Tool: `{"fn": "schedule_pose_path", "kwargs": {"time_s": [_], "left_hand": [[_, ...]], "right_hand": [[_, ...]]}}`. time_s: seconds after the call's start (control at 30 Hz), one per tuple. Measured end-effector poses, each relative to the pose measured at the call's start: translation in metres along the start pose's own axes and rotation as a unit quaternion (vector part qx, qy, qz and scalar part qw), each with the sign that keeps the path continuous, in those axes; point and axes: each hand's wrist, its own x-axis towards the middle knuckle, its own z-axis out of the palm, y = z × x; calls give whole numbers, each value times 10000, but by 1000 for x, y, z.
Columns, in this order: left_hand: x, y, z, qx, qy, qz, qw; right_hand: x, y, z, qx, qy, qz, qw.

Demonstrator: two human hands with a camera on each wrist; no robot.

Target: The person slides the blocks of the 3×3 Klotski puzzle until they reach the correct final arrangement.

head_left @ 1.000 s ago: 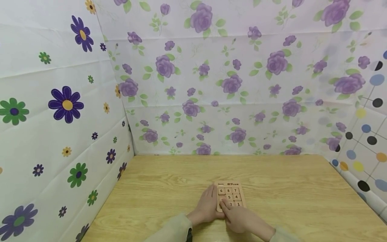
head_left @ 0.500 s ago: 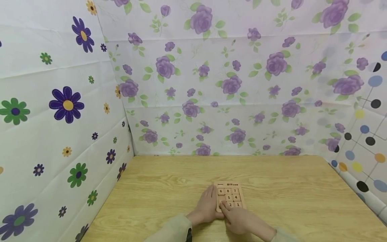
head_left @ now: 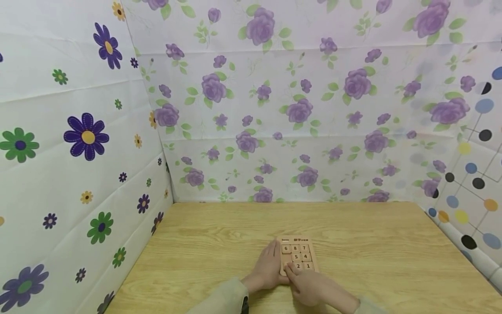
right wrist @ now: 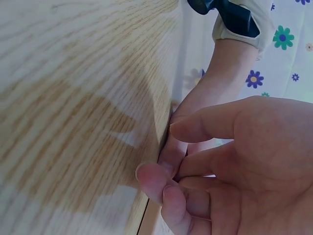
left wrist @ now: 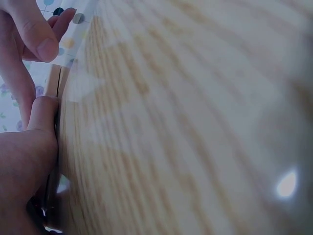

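Note:
A wooden number sliding puzzle [head_left: 300, 239] lies flat on the table. Tiles 6, 8, 7 fill its top row; 5 and 4 show in the middle row, 2 and 1 in the bottom row. The middle row's left slot is bare. My left hand [head_left: 266, 268] holds the board, fingers along its left side and thumb at the near edge. With extended fingertips, my right hand [head_left: 310, 285] touches the lower-left tile, covering its number. From the left wrist, the board's edge [left wrist: 52, 81] shows beyond the left thumb.
The wood-grain table [head_left: 219, 235] extends around the board. A purple-rose cloth [head_left: 251, 104] hangs behind it, a flower-print cloth [head_left: 78, 174] on the left, and a dotted cloth [head_left: 474, 200] on the right.
Both hands keep their places on the puzzle, and the visible tiles keep their order. The head view shifts very slightly.

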Motion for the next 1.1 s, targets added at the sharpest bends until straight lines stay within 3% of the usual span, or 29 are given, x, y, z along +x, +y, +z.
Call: {"fn": "schedule_pose_path", "kwargs": {"time_s": [0.53, 1.1], "left_hand": [[2, -1, 4, 50, 231, 77, 9997], [1, -2, 5, -8, 143, 52, 9999]], "right_hand": [[1, 0, -1, -115, -109, 117, 9998], [2, 3, -3, -285, -253, -46, 9993]]}}
